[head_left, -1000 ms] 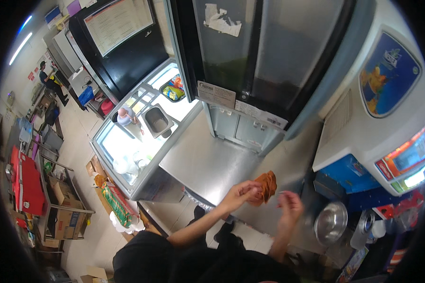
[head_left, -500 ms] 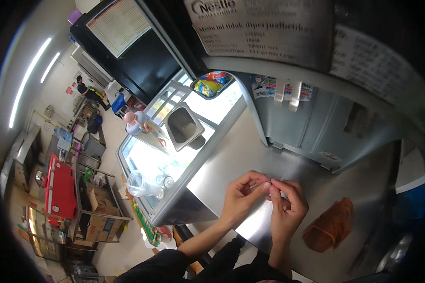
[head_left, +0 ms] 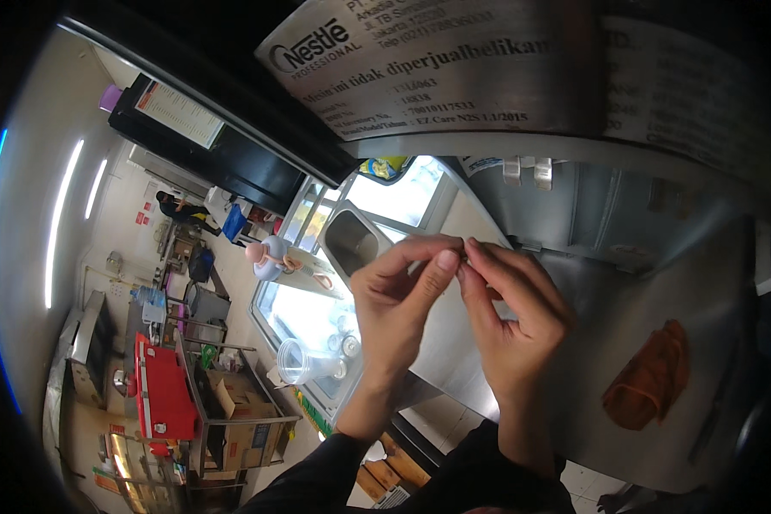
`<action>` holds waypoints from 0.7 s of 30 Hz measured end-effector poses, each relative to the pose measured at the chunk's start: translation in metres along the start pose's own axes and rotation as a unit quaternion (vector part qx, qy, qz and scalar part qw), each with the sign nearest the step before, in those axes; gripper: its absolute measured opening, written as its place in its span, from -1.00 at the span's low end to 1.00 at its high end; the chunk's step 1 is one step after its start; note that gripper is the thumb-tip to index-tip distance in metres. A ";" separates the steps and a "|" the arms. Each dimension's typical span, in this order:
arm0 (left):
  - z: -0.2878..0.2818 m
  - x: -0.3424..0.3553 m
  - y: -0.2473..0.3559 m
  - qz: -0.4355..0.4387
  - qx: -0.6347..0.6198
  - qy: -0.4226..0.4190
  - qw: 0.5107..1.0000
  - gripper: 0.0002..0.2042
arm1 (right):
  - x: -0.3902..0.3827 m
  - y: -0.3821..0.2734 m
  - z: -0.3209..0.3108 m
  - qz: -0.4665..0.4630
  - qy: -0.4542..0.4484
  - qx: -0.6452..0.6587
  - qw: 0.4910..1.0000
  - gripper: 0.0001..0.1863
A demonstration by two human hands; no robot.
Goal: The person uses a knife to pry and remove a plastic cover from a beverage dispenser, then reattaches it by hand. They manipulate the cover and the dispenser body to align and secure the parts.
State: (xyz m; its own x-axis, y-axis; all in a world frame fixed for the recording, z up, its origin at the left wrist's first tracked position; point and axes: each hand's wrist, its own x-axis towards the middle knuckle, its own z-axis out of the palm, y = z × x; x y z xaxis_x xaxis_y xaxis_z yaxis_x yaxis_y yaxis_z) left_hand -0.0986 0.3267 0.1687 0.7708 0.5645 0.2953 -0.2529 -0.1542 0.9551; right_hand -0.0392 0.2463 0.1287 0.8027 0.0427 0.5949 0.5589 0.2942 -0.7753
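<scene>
My left hand [head_left: 396,301] and my right hand [head_left: 516,319] meet in front of me, raised above the stainless steel counter [head_left: 458,347]. Their thumbs and fingertips are pinched together around something tiny, dark where it shows. Its kind cannot be made out. Close above the hands is the machine's metal label plate [head_left: 437,77]. On the counter to the right lies a crumpled orange-brown cloth [head_left: 647,377], touched by neither hand.
Left of the hands, a lit glass-topped case [head_left: 284,321] carries a steel container [head_left: 349,237], clear plastic cups [head_left: 303,363] and a pink-topped bottle [head_left: 270,259]. The machine's grey panel [head_left: 574,206] stands behind. Farther left are a red box [head_left: 164,387], a cardboard box [head_left: 253,435] and another person [head_left: 184,212].
Both hands have risen and come closer to the machine's label plate, still pinched together. The view has shifted, so the cloth appears lower and farther right.
</scene>
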 end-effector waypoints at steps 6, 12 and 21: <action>0.001 0.027 0.011 0.129 0.073 0.015 0.989 -0.84 | 0.023 0.007 0.031 0.069 0.085 0.139 0.984 -0.75; 0.010 0.058 0.013 0.209 0.174 0.133 0.953 -0.75 | 0.039 0.000 0.047 0.186 0.127 0.339 0.913 -0.80; 0.006 0.067 0.019 0.255 0.268 0.140 0.919 -0.84 | 0.040 -0.003 0.059 0.161 0.164 0.367 0.902 -0.81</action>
State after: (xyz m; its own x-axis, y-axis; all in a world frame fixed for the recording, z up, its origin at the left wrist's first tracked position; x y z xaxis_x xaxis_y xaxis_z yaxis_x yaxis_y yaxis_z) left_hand -0.0482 0.3572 0.2073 0.4333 0.4825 0.7613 -0.1577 -0.7910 0.5911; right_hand -0.0207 0.3034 0.1671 0.9844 -0.0109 0.1755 0.0946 0.8741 -0.4764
